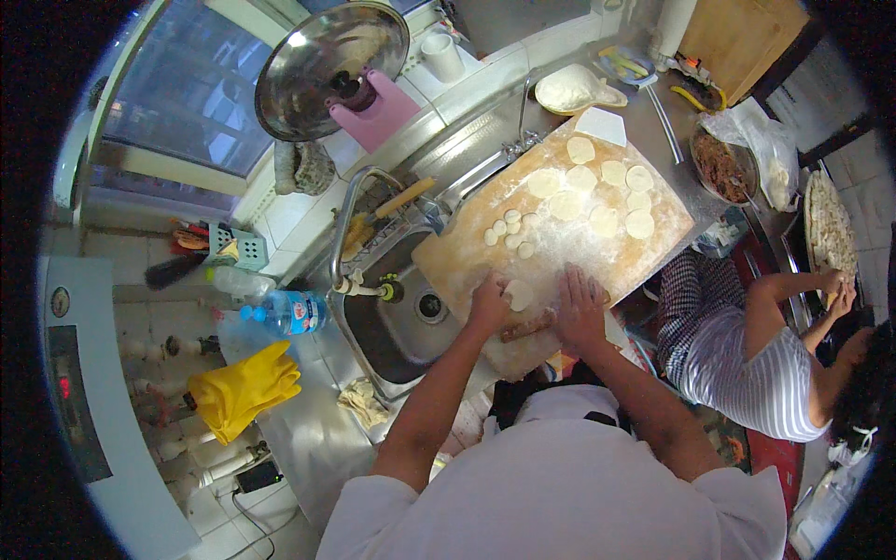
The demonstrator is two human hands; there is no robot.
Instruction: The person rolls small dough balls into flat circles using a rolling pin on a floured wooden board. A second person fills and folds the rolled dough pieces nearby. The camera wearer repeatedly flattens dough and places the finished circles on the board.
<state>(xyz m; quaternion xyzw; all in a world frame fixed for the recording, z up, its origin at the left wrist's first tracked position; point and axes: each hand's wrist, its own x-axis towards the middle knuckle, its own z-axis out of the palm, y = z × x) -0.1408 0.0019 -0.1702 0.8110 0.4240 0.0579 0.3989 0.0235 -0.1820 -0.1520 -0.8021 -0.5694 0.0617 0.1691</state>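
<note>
My left hand (488, 302) pinches the edge of a small round dough wrapper (519, 295) on a floured wooden board (448, 269). A wooden rolling pin (526, 327) lies just on the near side of that wrapper. My right hand (581, 308) rests over the pin with its fingers stretched forward, hiding part of it. Beyond my hands sits a cluster of small dough pieces (513, 228). Several flat round wrappers (565, 205) are spread over the far part of the board, some overlapping. A white dough scraper (602, 126) lies at the board's far corner.
Left of the board is a steel sink (392, 336) with a curved faucet (343, 231). A bowl of flour (570, 89) and a bowl of brown filling (724, 168) stand beyond it. At right, a person (749, 364) handles food near a laden tray (829, 224). Yellow gloves (245, 392) lie left.
</note>
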